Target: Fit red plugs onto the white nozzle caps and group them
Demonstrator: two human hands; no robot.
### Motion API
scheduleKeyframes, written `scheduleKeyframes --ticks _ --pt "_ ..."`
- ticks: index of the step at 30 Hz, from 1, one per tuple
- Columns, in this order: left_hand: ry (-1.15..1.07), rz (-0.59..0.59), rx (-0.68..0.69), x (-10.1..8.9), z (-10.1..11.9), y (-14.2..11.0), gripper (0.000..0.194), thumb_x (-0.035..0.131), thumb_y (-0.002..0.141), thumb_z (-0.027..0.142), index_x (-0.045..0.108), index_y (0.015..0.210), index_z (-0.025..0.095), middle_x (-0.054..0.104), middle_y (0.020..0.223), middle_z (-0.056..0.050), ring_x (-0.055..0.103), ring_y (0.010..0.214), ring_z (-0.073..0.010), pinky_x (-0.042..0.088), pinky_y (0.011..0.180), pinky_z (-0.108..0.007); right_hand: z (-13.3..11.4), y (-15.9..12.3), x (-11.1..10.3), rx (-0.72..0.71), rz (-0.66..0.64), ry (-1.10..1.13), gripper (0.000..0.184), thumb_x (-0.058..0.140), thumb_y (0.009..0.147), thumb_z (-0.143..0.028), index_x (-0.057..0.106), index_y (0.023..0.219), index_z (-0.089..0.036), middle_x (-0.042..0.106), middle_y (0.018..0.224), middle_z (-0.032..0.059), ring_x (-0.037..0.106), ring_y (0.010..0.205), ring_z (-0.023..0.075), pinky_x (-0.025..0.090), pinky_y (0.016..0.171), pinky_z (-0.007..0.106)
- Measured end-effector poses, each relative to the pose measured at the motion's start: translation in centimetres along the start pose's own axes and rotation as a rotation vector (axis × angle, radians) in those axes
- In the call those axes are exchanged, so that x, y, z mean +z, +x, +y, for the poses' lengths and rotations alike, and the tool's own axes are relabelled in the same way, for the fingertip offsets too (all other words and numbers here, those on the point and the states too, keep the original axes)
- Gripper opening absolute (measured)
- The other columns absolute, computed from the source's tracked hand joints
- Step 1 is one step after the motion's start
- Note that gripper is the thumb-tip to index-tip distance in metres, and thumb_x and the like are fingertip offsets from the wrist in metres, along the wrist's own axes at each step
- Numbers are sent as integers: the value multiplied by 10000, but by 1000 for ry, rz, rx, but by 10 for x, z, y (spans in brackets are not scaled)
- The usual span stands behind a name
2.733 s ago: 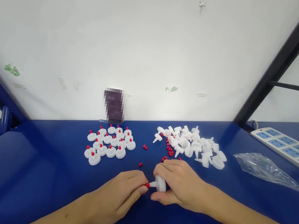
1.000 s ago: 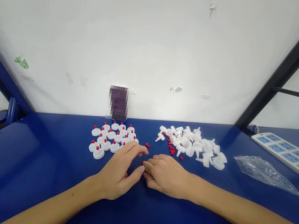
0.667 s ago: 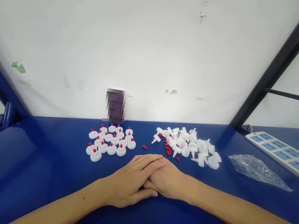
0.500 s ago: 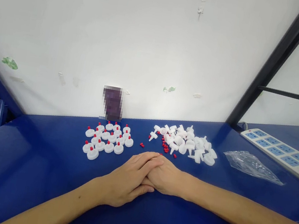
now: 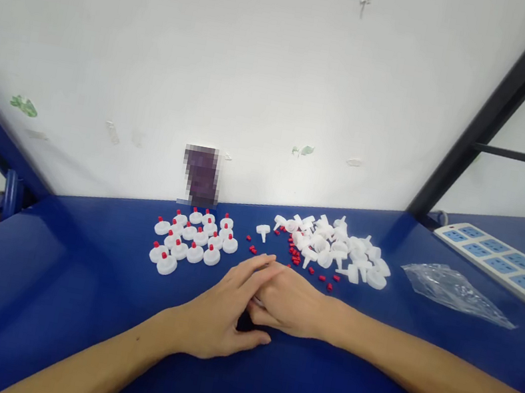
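My left hand lies on the blue table with its fingers stretched out over my right hand. The right hand rests flat beneath it, fingertips covered, and nothing shows in either hand. Just beyond the fingers lie small red plugs, scattered. Behind them is a pile of plain white caps, with one white cap lying apart on its left. Further left stands a group of white caps with red plugs fitted.
A crumpled clear plastic bag lies to the right, with a white power strip behind it. A black slanted post rises at the back right. A dark blurred object leans on the white wall.
The cap my hands held with a red plug is gone from them. Both hands came together, left over right. One white cap and some red plugs now lie further left of the pile.
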State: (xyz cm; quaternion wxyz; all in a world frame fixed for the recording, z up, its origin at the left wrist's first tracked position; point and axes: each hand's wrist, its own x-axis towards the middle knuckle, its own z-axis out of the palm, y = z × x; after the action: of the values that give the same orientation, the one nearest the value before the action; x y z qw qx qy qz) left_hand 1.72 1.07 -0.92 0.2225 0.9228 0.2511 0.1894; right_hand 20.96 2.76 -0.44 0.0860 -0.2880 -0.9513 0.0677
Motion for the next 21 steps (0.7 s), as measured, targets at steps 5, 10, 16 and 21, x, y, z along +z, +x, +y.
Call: scheduleKeyframes --ticks 5,10,16,21 --pt "9 118 -55 -7 -6 -8 830 699 841 219 207 1506 288 201 1583 -119 214 1469 -306 267 1197 -546 6 -8 -15 40 196 179 354 320 1023 -248 610 846 -150 653 837 72 560 765 187 440 734 319" --pt "51 142 -66 -9 -11 -10 762 688 846 228 280 1486 287 283 1532 -117 304 1415 -298 325 1167 -524 8 -13 -14 127 197 268 397 256 1038 -249 566 801 -179 624 789 47 562 750 184 430 735 313" --pt "150 233 -82 -10 -19 -7 544 615 888 201 434 1399 245 498 1297 -111 503 1186 -268 447 1034 -467 17 -15 -20 179 161 306 361 267 1041 -293 415 724 -203 514 666 -13 470 620 146 374 674 293" --pt "235 179 -77 -7 -24 -6 298 480 978 181 592 1254 202 585 1088 -89 567 1000 -233 489 912 -411 18 -17 -25 226 206 249 369 279 1041 -293 369 695 -204 470 621 -25 433 612 145 338 696 302"
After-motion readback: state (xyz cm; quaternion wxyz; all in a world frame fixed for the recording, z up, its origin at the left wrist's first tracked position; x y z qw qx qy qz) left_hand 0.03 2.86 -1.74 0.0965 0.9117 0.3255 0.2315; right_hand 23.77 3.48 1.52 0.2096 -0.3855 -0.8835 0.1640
